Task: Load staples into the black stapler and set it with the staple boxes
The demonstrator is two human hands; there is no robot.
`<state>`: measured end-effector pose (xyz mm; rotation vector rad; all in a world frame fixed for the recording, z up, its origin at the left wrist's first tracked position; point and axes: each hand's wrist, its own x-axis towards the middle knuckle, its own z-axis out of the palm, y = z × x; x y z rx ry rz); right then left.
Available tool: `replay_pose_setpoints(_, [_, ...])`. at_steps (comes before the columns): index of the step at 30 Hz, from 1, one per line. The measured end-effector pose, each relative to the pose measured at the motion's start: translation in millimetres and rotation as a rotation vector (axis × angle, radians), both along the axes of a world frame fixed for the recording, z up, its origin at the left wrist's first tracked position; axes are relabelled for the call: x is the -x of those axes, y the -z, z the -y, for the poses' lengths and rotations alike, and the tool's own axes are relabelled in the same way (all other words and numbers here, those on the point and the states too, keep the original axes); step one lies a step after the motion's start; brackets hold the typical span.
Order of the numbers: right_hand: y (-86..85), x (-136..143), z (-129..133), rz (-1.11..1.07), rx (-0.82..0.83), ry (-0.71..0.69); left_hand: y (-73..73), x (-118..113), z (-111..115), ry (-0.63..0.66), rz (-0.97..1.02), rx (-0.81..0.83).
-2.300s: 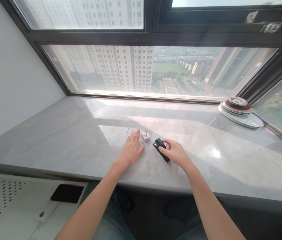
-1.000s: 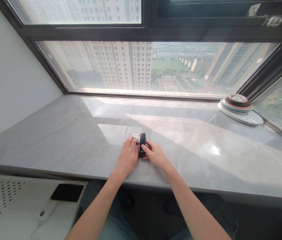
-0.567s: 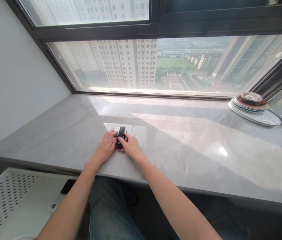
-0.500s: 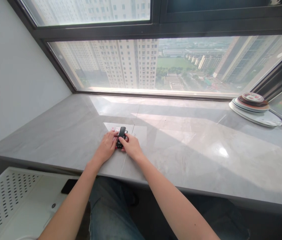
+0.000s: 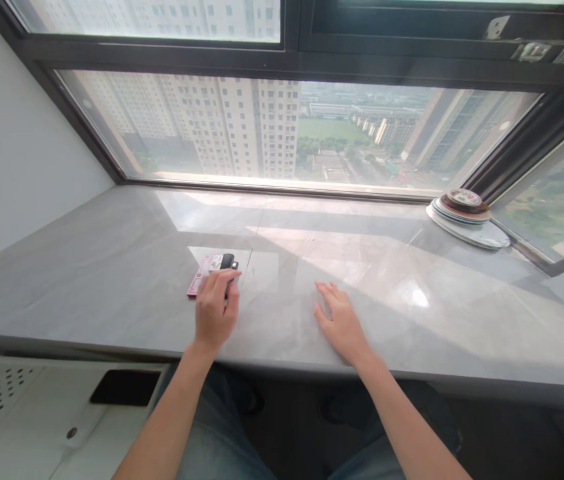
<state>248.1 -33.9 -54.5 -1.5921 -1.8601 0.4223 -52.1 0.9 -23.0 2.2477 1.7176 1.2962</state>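
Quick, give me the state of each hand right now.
Left hand: fingers curled on the small black device lying atop the pink-and-white boxes.
Right hand: open, flat on the grey sill, holding nothing.

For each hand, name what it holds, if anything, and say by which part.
The left hand has its fingers over the near end of the small black device; an actual grip cannot be told. The right hand lies flat, holding nothing.

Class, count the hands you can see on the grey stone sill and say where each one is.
2. The left hand rests on the small black device by the pink-edged card; the right hand lies flat on the bare sill.
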Motion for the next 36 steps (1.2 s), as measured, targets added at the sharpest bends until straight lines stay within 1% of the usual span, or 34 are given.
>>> replay_pose_setpoints(2, [3.5,-26.3,3.7,0.185,0.023,0.029,6.1,-45.7,11.5,0.189,-0.097,0.140])
replay_pose_setpoints(3, [5.8,-33.0,4.3,0.257,0.039,0.024,11.6,-66.2,15.4,0.233,-0.140,0.181])
replay_pose_setpoints(5, [10.3,-35.9,5.0,0.367,0.051,0.007,25.5,-97.0,19.1,0.257,-0.203,0.229])
replay_pose_setpoints(7, [13.6,-30.7,6.6,0.439,0.036,0.006,38.7,-111.6,19.5,0.240,-0.242,0.246])
replay_pose_setpoints(9, [15.2,-24.8,8.9,0.474,0.015,0.017,46.7,-113.9,18.9,0.222,-0.264,0.247])
replay_pose_setpoints(11, [15.6,-22.1,10.8,0.485,0.004,0.024,48.4,-111.0,18.9,0.220,-0.277,0.246])
replay_pose_setpoints(17, [15.5,-24.4,11.3,0.475,-0.007,0.048,41.7,-109.2,20.5,0.217,-0.301,0.264])
replay_pose_setpoints(23, [15.4,-21.6,10.9,0.485,-0.004,0.076,41.4,-108.1,18.9,0.224,-0.304,0.257])
replay_pose_setpoints(26, [15.2,-20.1,11.3,0.516,0.017,0.091,39.5,-108.2,19.8,0.201,-0.339,0.262])
replay_pose_setpoints(32, [12.5,-14.2,11.7,0.605,0.079,0.122,34.2,-110.5,23.9,0.108,-0.414,0.267])
replay_pose_setpoints(36, [11.6,-5.0,9.1,0.616,0.135,0.176,33.8,-110.6,24.5,0.097,-0.464,0.267])
